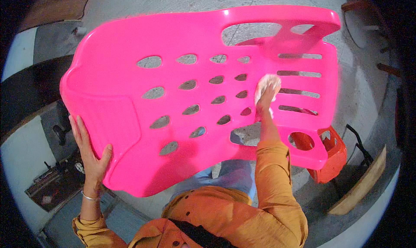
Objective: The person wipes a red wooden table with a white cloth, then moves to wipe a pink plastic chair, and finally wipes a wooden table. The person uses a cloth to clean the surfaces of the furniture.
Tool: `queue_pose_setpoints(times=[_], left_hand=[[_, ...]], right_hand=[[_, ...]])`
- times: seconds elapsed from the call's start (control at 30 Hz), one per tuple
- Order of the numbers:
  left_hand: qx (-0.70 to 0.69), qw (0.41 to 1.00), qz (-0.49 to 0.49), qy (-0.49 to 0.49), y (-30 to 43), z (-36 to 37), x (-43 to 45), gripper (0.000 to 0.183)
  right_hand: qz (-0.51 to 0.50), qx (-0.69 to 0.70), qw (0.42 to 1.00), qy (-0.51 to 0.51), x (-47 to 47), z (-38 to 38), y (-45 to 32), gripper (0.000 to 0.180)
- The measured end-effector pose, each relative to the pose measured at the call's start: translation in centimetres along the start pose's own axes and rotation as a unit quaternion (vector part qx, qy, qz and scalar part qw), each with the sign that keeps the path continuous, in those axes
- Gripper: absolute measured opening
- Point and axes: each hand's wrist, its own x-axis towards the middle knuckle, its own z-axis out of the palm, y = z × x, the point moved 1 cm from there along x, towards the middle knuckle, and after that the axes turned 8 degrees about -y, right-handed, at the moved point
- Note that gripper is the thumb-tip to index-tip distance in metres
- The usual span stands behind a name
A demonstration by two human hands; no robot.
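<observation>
A bright pink plastic armchair (185, 36) fills the middle of the view, its back toward the left and its slotted seat to the right. My left hand (91, 147) grips the top edge of the backrest, thumb on the front face. With my right hand (267, 96) I press a whitish cloth (271, 80) against the chair where the back meets the seat. Rows of drop-shaped holes run across the backrest. The nearer armrest has a round opening; my right forearm crosses over that arm's gap.
Below the nearer armrest stands a red-orange plastic crate or stool (331, 163). A wooden plank (360, 183) lies at the lower right beside a dark bent object (360, 144). A dark tray-like box (53, 183) with small items is at the lower left. The floor (169, 1) is grey concrete.
</observation>
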Motion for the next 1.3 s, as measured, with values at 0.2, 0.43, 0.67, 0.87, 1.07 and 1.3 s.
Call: queue_pose_setpoints(times=[0.2, 0.43, 0.67, 0.87, 1.07, 1.3], left_hand=[[-0.024, 0.999, 0.016, 0.015, -0.3, 0.1, -0.7, 0.098], [-0.023, 0.997, 0.057, 0.046, -1.5, 0.1, -1.8, 0.098], [-0.034, 0.992, 0.1, 0.072, -3.7, 1.4, -1.6, 0.098], [-0.05, 0.987, 0.124, 0.091, -4.9, 1.9, -0.5, 0.099], [-0.071, 0.98, 0.146, 0.111, -8.2, 4.4, 2.2, 0.097], [-0.079, 0.983, 0.141, 0.083, -7.5, 3.9, 2.4, 0.096]], right_hand=[[0.163, 0.06, 0.976, -0.135, -6.4, -2.3, -3.2, 0.04], [0.043, 0.059, 0.992, -0.105, -10.7, -7.2, -21.6, 0.038], [-0.06, 0.165, 0.979, -0.1, -14.9, -8.0, -31.8, 0.043], [-0.12, 0.273, 0.948, -0.111, -18.7, -11.4, -38.5, 0.042], [-0.137, 0.186, 0.972, -0.044, -24.1, -14.5, -38.2, 0.037], [-0.06, 0.187, 0.977, -0.082, -30.5, -15.8, -34.4, 0.035]])
